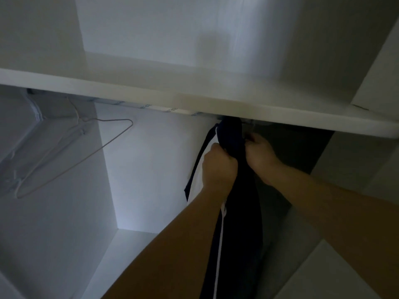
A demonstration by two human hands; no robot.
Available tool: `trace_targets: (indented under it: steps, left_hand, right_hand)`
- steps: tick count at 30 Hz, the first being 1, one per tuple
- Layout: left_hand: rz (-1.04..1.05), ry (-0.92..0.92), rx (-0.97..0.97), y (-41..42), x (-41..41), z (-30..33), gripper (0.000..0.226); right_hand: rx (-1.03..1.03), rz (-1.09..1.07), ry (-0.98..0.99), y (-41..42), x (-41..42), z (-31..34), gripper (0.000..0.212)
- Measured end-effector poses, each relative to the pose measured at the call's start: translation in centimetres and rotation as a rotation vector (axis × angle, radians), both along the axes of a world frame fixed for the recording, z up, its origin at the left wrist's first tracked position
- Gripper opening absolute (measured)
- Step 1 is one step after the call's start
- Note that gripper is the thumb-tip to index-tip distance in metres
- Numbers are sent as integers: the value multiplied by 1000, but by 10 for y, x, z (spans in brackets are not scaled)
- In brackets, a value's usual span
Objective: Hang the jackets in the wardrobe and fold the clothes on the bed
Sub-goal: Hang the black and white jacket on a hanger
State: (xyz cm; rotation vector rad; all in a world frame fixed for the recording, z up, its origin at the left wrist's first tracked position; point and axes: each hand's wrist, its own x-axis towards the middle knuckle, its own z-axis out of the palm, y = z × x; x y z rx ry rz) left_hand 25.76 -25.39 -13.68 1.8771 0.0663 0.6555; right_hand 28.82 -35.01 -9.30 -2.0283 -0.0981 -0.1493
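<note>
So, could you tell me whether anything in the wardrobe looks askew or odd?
Only the empty wire hanger on the left, which hangs tilted. The dark jacket hangs straight under the shelf, gripped by the left hand and right hand.

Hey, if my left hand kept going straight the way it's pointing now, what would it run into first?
The left hand grips the dark jacket and points up and into the wardrobe. Going straight on, it would probably meet the underside of the white shelf first, though the hanging rail may come sooner; depth is hard to judge.
</note>
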Motion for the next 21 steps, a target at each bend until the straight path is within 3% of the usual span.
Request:
trace_targets:
  steps: [5,10,13,17,21]
  left_hand:
    - [-82,185,63,11,24,-17,31]
    - [-130,311,118,9,29,-25,39]
    - [-185,491,180,15,21,-15,25]
    - [-125,538,506,32,-22,2,34]
    - [-130,402,808,54,-73,16,47]
  right_hand:
    - [-52,-21,-47,-8,4,-2,27]
    - [-124,-22,-17,-8,-1,-12,40]
    - [-120,-19,-9,-5,-20,-21,49]
    - [-73,-31,-10,-13,-54,-17,49]
    - [-76,-54,-10,-24,-102,-5,50]
